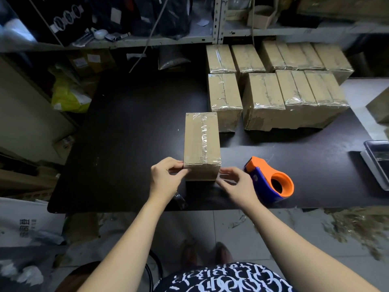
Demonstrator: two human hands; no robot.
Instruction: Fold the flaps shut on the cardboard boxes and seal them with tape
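Pinching left hand (166, 175): tape (202, 142) at box (192, 144) corner far from tape dispenser (270, 183).
Right hand (236, 183): curled fingers pinch tape, corner nearest dispenser.
Box: taped shut, just left of dispenser.
Sealed boxes (273, 89): behind dispenser.

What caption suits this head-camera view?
Left hand and right hand pinch near corners of a taped cardboard box; tape dispenser beside, sealed boxes behind.

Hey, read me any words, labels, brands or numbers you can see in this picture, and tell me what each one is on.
Nothing can be quoted with confidence.
White bag: large dark printed characters, too blurred to read.
Black garment: white script-like pattern, not legible.
Shelf labels: too small and blurred.
Cardboard box: no print visible under the tape.
Tape dispenser: no readable marking.
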